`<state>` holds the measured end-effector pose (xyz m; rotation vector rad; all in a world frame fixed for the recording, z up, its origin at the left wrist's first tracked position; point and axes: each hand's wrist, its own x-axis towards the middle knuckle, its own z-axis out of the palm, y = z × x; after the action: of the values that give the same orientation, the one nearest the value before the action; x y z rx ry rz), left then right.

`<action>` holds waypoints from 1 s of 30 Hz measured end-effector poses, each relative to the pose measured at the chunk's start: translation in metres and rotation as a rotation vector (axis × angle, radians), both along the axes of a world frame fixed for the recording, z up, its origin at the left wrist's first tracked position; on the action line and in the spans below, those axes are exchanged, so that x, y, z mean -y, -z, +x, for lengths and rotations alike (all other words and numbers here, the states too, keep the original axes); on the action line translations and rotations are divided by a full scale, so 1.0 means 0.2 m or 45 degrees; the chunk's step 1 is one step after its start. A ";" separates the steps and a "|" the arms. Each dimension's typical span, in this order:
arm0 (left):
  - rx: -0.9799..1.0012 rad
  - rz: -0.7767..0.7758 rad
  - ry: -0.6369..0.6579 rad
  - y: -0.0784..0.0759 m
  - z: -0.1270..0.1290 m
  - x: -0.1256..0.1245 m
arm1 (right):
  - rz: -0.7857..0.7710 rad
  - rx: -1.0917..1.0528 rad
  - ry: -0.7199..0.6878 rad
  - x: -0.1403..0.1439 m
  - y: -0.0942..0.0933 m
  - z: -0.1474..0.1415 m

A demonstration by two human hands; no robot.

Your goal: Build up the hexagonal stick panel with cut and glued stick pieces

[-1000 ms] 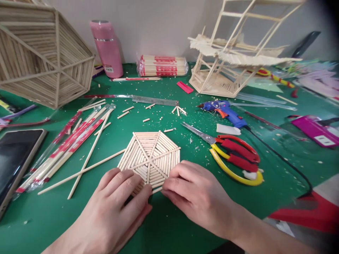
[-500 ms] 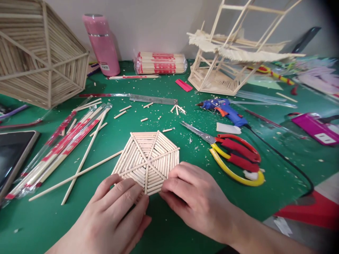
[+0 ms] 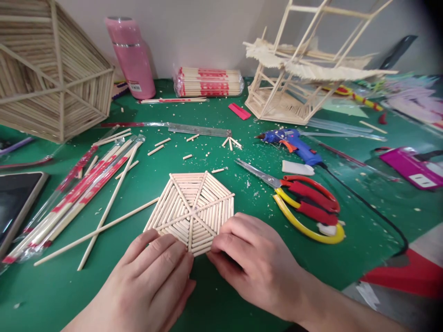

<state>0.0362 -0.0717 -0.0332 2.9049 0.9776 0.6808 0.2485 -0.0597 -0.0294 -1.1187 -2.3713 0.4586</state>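
Note:
A small hexagonal panel of wooden sticks, with spokes meeting at its centre, lies on the green table in front of me. My left hand closes on its near left edge, the fingers bent over the sticks and hiding that corner. On the near right edge, my right hand pinches the rim between thumb and fingers. A long loose stick reaches up to the panel's left side and crosses another stick. Scissors with red and yellow handles rest to the right, apart from my right hand.
Behind the scissors lies a blue glue gun with a black cord. A stick-built house frame, a pink bottle and a bundle of chopsticks stand or lie at the back. Wrapped chopsticks and a large stick panel are left.
Both hands keep their hold on the small panel, which has barely moved. The whole view has shifted slightly, with the things on the table appearing a little further left.

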 end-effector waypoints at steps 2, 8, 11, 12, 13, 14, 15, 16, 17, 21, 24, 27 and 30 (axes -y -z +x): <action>-0.020 0.004 0.011 0.00 0.00 0.00 | 0.003 -0.006 0.002 0.01 0.00 0.00; -0.045 -0.023 0.007 0.00 0.00 0.00 | -0.029 -0.036 0.033 0.01 0.00 0.01; -0.039 -0.005 -0.005 0.00 0.01 0.00 | -0.053 -0.062 0.047 0.00 -0.02 0.02; -0.033 -0.002 -0.012 0.00 0.02 0.00 | -0.059 -0.066 0.048 0.00 -0.02 0.03; -0.021 -0.008 -0.025 0.00 0.02 0.00 | -0.064 -0.066 0.049 -0.01 -0.02 0.03; -0.004 -0.018 -0.045 0.00 0.03 0.00 | -0.070 -0.063 0.046 -0.01 -0.02 0.03; 0.011 -0.035 -0.068 0.01 0.03 0.01 | -0.074 -0.055 0.041 -0.01 -0.02 0.03; 0.025 -0.054 -0.091 0.01 0.04 0.01 | -0.078 -0.042 0.034 -0.01 -0.02 0.03; 0.033 -0.073 -0.106 0.01 0.04 0.02 | -0.083 -0.026 0.027 -0.01 -0.02 0.03; 0.045 -0.106 -0.099 0.01 0.03 0.02 | -0.103 0.044 -0.016 -0.01 -0.01 0.03; 0.077 -0.124 -0.079 0.01 0.03 0.01 | -0.095 0.083 -0.035 -0.01 -0.01 0.03; 0.165 -0.157 -0.085 0.00 0.03 0.00 | -0.076 0.101 -0.046 -0.01 -0.02 0.04; 0.212 -0.210 -0.080 0.00 0.04 0.00 | -0.067 0.098 -0.051 -0.01 -0.02 0.04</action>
<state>0.0435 -0.0717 -0.0324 2.6383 1.0539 0.7894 0.2559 -0.0572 -0.0252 -1.1327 -2.4651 0.5026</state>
